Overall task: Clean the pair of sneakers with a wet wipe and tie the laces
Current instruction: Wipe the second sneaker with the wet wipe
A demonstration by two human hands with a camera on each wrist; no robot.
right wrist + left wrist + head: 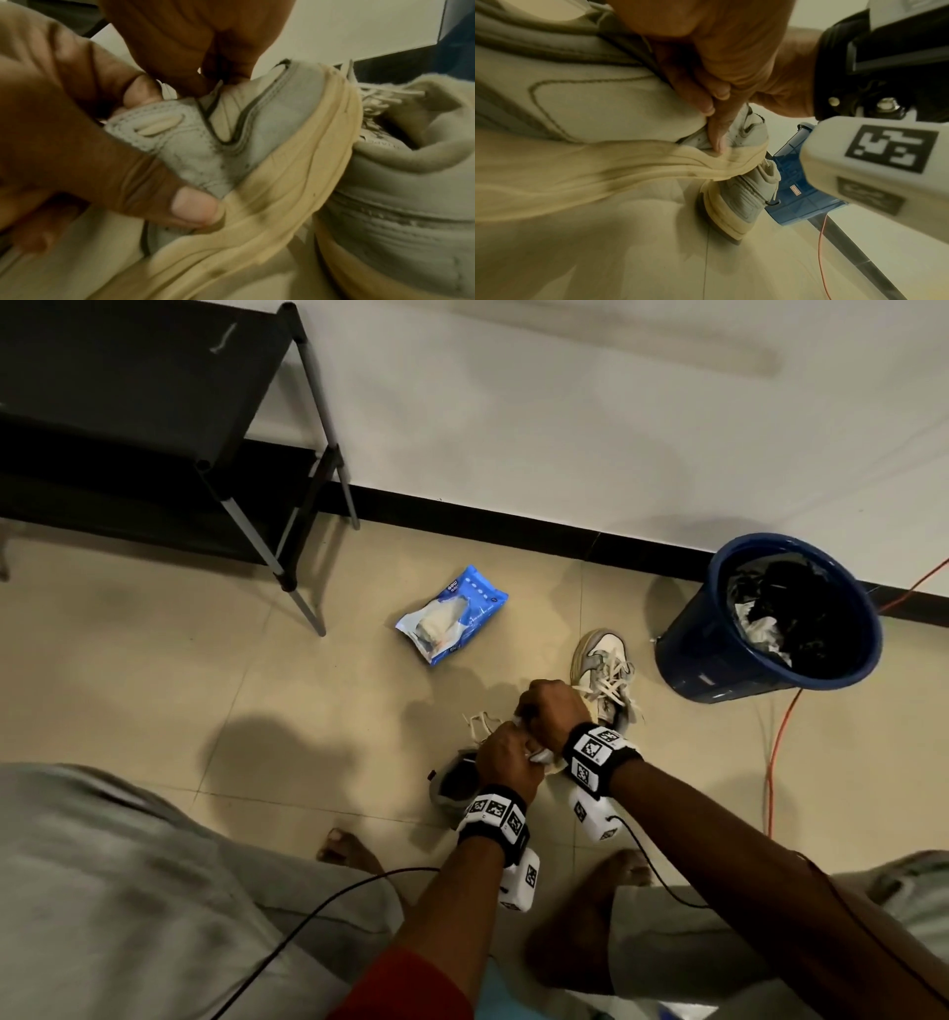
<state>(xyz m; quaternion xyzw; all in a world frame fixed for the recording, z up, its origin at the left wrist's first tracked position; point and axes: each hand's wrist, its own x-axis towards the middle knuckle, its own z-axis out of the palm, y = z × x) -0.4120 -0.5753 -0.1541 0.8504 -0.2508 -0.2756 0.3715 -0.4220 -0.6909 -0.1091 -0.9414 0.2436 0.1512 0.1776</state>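
Observation:
A worn white-and-grey sneaker (454, 783) with a cream sole is held just above the floor between my bare feet. My right hand (552, 711) grips its front, the thumb (192, 207) pressed against the sole edge. My left hand (506, 757) is curled on the upper by the loose laces (480, 721). Something white shows between the hands; I cannot tell whether it is a wipe. The other sneaker (606, 670) stands on the floor just beyond, its laces untied. A blue wet-wipe pack (452, 613) lies open further back.
A blue bin (770, 618) with a black liner and crumpled white wipes stands at the right by the wall. An orange cable (770, 762) runs across the floor beside it. A black shoe rack (154, 428) stands at the back left. Beige tiles lie between.

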